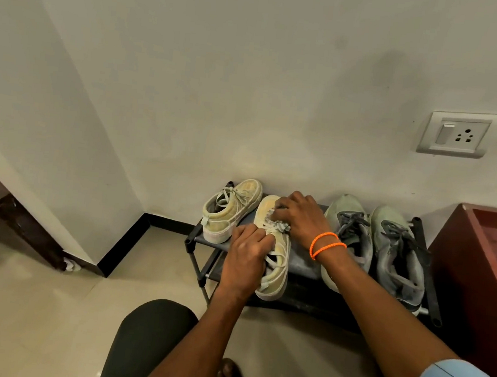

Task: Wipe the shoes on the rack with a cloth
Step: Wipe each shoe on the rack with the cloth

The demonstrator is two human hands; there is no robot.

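On the rack [300, 264], left of the 2 grey shoes [378, 251], the left hand [246, 255] grips a cream shoe [274, 252] mid-length while the right hand [299, 218], fingers curled, presses a pale cloth [278, 226] to its laces. Wiping of this shoe seems underway; next, the cloth likely needs drawing along the upper with the shoe held firm.

Both hands hide the middle of the cream sneaker [275, 271]; cloth unseen.

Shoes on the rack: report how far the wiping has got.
Nothing looks finished. In hand: the left hand steadies the cream sneaker on the rack, while the right hand presses a pale, bunched cloth onto its laces. Left: the second cream sneaker and both grey-green sneakers, which look dusty and untouched.
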